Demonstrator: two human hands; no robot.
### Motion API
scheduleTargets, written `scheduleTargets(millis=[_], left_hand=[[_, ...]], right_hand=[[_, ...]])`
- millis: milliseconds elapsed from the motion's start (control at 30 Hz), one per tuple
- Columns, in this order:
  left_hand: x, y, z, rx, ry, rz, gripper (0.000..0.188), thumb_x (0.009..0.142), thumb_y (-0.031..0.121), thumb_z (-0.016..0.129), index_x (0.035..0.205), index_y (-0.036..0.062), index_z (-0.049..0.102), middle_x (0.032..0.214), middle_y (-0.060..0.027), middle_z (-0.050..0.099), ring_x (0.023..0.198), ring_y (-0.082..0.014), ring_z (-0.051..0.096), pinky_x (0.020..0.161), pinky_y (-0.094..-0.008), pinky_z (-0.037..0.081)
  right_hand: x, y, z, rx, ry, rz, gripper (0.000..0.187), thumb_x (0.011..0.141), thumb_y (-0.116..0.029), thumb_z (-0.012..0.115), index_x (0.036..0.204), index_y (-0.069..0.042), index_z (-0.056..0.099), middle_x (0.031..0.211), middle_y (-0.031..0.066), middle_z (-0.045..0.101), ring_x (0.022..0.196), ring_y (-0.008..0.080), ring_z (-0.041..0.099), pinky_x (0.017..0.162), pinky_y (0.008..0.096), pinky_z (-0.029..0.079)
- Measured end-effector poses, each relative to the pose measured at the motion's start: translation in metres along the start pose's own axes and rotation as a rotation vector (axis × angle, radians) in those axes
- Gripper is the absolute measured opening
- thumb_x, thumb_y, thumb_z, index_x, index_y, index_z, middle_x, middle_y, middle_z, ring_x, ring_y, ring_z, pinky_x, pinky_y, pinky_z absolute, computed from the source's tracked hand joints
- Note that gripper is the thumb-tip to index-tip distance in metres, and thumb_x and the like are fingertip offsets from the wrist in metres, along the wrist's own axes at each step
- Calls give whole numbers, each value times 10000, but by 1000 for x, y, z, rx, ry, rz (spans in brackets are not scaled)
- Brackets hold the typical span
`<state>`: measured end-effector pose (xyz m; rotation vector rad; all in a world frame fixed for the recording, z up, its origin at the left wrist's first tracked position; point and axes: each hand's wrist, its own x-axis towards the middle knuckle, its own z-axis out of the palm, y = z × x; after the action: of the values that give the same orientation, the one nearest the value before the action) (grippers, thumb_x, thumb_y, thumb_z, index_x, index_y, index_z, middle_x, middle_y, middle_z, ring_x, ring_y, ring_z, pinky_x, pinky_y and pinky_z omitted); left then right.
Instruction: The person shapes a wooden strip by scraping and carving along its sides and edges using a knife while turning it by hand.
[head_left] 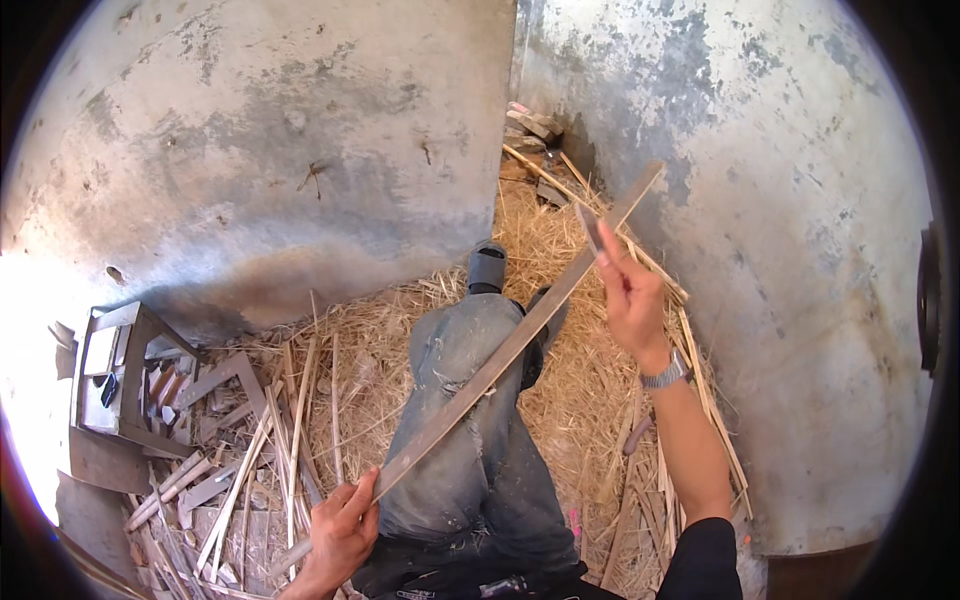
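Observation:
A long flat bamboo-like strip (490,372) lies slantwise over my outstretched legs, its far end up to the right near the wall. My left hand (343,530) is closed round its near end. At the far part of the strip, my right hand (633,300) is closed on a knife whose dark blade (590,230) points up and to the left. The blade is beside the strip's edge; whether it touches I cannot tell. The knife's handle is hidden in my fingers. My grey dusty trousers (450,360) are under the strip.
Straw-like shavings (380,360) cover the floor. At the left stands a worn wooden box-like stand (130,420), with loose sticks (295,400) beside it. More long strips (700,385) lie along the right wall (800,250). Wood pieces (535,125) are piled in the far corner.

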<state>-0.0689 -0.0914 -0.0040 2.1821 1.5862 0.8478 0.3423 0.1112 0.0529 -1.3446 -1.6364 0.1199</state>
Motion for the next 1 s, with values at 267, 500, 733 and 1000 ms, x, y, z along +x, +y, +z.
scheduleTargets(millis=[267,500,733,1000], left_hand=[[-1,1,0,13,1,-7,537,807,-48,719,1336,41,690,775,-137,628,602,-310,633,555,-413,494],[0,-3,6,-22,14,-25,528,809,-44,719,1330,35,691,758,-140,606,593,-311,613,559,-427,478],[13,11,1,-32,-2,-76,498,833,-40,707,1324,36,692,764,-148,611,623,-313,628,585,-421,488],[37,29,-1,-129,-12,-83,467,869,8,698,1335,41,676,841,-152,651,670,-345,649,627,-442,508]], right_hand=[[-27,-20,11,106,-70,-112,394,1055,-176,606,1444,-121,636,597,-11,474,505,59,396,476,276,335],[-57,-40,38,138,-172,-422,427,1059,-143,566,1485,-117,586,855,140,781,524,80,566,505,303,473],[-47,-35,49,169,14,-193,481,991,-96,627,1469,-149,610,902,167,772,552,198,675,548,351,553],[-31,-45,25,53,-68,52,470,958,-96,662,1424,-159,660,618,121,631,444,174,544,469,313,456]])
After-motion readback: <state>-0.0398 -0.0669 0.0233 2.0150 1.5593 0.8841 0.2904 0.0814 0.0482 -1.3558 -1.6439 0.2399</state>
